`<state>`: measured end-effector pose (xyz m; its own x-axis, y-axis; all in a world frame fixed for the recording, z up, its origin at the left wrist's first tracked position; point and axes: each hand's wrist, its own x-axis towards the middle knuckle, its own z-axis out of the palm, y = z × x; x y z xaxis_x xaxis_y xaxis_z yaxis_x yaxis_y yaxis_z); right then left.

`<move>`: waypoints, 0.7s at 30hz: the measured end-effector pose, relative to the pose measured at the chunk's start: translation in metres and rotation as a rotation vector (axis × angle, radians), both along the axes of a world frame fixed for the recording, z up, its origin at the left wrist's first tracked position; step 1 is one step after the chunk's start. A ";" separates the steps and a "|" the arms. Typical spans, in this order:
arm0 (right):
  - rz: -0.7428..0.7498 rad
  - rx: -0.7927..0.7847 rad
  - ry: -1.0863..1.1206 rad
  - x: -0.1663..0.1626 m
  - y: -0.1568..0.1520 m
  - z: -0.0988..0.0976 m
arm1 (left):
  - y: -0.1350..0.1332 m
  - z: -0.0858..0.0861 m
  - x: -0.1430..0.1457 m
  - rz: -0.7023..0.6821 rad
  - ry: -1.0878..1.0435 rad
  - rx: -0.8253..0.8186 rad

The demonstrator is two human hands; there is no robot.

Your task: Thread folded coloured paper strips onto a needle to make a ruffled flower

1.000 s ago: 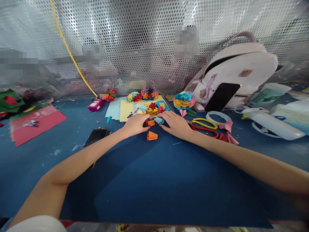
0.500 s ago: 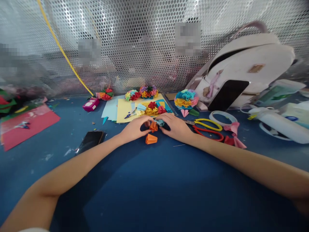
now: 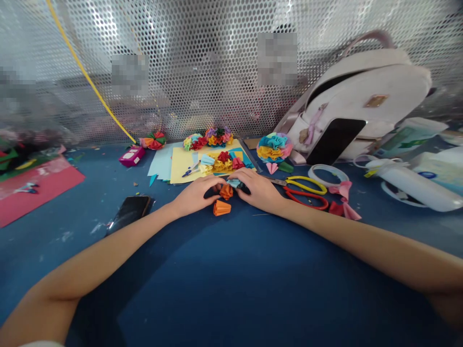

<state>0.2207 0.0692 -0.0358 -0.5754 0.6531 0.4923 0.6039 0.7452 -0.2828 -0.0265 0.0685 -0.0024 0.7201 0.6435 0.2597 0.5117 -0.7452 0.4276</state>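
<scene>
Both hands meet over the blue table, fingers curled toward each other. My left hand (image 3: 197, 196) has its fingertips closed round a crumpled orange folded-paper piece (image 3: 226, 192). Against it lies a light blue folded-paper piece (image 3: 235, 183), pinched by my right hand (image 3: 259, 191); its fingers partly hide it. Whether the two pieces are joined, I cannot tell. Just in front, a second orange paper piece (image 3: 222, 207), pleated like a cone, rests on the table. A thin needle-like rod (image 3: 261, 214) lies below my right wrist.
Behind the hands, yellow paper sheets (image 3: 178, 164) bear several folded-paper pieces. Scissors with yellow and red handles (image 3: 307, 191) lie right, beside a roll of tape (image 3: 327, 168). A phone (image 3: 130, 212) is left. A pale backpack (image 3: 361, 91) stands at the back right, another phone (image 3: 336, 140) leaning on it.
The whole view has shifted slightly, so everything sits a little further left. Both hands keep nearly the same pose, with the orange and light blue pieces still between them.
</scene>
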 end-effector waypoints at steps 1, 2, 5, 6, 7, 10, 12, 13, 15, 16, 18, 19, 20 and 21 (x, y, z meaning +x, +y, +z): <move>0.002 0.003 -0.006 0.000 0.000 0.000 | -0.003 0.004 -0.001 0.012 0.036 0.043; 0.002 0.007 -0.011 0.000 -0.001 0.001 | -0.007 0.009 -0.003 0.031 0.071 0.090; -0.002 0.021 -0.018 -0.001 -0.002 0.002 | -0.026 0.020 -0.013 0.094 0.146 0.188; -0.003 0.025 -0.020 -0.001 -0.003 0.003 | -0.034 0.021 -0.018 0.123 0.170 0.218; -0.002 0.027 -0.024 -0.002 -0.004 0.004 | -0.043 0.020 -0.024 0.163 0.194 0.245; 0.002 0.031 -0.035 -0.003 -0.005 0.005 | -0.065 0.011 -0.048 0.274 0.344 0.318; 0.000 0.034 -0.039 -0.003 -0.005 0.005 | -0.075 0.004 -0.067 0.392 0.449 0.334; 0.000 0.036 -0.040 -0.002 -0.005 0.005 | -0.080 0.002 -0.076 0.465 0.501 0.333; 0.004 0.040 -0.040 -0.002 -0.005 0.004 | -0.087 0.002 -0.092 0.627 0.616 0.323; 0.007 0.042 -0.040 -0.001 -0.004 0.003 | -0.091 0.003 -0.099 0.708 0.672 0.325; 0.011 0.046 -0.039 -0.001 -0.004 0.002 | -0.099 0.009 -0.109 0.838 0.760 0.328; 0.011 0.048 -0.037 0.000 -0.004 0.001 | -0.102 0.012 -0.112 0.893 0.794 0.306; 0.010 0.049 -0.035 0.000 -0.003 0.001 | -0.105 0.015 -0.113 0.942 0.820 0.255; 0.010 0.050 -0.034 0.000 -0.003 0.000 | -0.108 0.019 -0.114 0.995 0.834 0.181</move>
